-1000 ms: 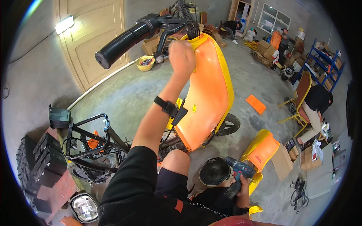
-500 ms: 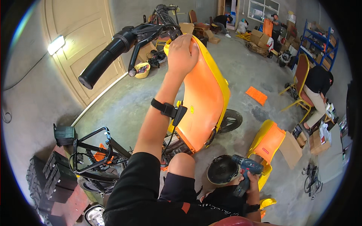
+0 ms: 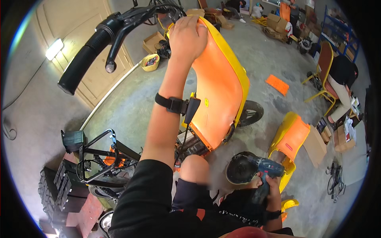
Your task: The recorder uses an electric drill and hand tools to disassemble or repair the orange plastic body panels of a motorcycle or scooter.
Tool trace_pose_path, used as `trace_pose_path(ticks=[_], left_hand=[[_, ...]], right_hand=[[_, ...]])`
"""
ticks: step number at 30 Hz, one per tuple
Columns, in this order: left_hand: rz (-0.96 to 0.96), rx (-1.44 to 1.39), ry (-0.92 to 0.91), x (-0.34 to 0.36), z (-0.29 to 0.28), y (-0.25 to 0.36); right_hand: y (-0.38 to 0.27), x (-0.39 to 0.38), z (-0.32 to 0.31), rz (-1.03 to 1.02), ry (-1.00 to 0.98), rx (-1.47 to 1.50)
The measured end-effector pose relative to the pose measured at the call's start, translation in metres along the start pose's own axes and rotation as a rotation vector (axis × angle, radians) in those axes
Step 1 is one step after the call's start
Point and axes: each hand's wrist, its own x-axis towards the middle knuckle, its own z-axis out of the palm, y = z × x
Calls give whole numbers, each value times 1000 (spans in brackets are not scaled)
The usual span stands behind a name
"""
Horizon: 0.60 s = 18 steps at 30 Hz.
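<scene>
My left hand (image 3: 187, 37) rests over the top of the orange and yellow scooter front panel (image 3: 222, 99), fingers bent onto its upper rim, just below the black handlebar (image 3: 91, 51) with its grip and brake lever. A strap with a small black device circles that forearm. Low at the right, my right hand (image 3: 271, 186) is closed around the handle of a blue and black cordless drill (image 3: 269, 168), its nose pointing left over a black helmet-shaped bowl (image 3: 238, 166). My bare knee lies under the panel's lower end.
Left stand a bare bike frame (image 3: 97, 166) and black cases (image 3: 69, 186). Another orange-yellow body part (image 3: 291, 137), cardboard and an orange sheet (image 3: 278, 84) lie right. A person (image 3: 339, 79) bends by a chair; other people, boxes and blue shelving (image 3: 341, 27) occupy the back.
My left hand has moved up to the panel's top rim. The handlebar and panel top appear higher and farther left. The drill in my right hand has risen and shifted right.
</scene>
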Motion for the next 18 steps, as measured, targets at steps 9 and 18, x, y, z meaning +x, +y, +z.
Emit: trace_pose_path(ticks=[9, 18], left_hand=[[35, -258, 80, -37, -19, -9], [-510, -948, -234, -34, -23, -78]], right_hand=[[7, 6, -12, 12, 60, -80], [20, 4, -48, 111, 104, -19]])
